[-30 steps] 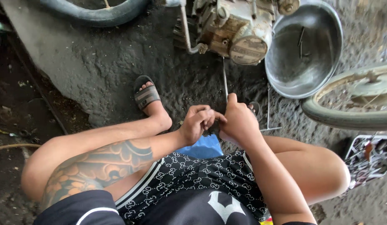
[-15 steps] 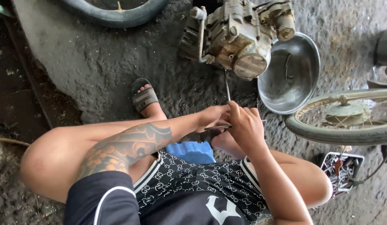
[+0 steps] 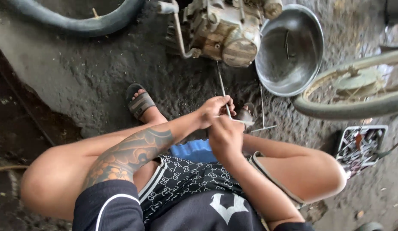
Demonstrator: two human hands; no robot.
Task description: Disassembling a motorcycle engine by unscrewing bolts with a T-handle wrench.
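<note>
Squatting just below the greasy engine (image 3: 224, 32), the person pinches a thin metal rod (image 3: 222, 87) in the left hand (image 3: 216, 110), its tip reaching up toward the engine. The right hand (image 3: 224, 134) is closed around something small just beneath; I cannot tell what. It looks like a fitting step; next calls for steady alignment.

head view | looks steeply down | close over hands (image 3: 220, 124)

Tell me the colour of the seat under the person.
Blue: the seat shows between the knees, just below both hands, in the head view.
</note>
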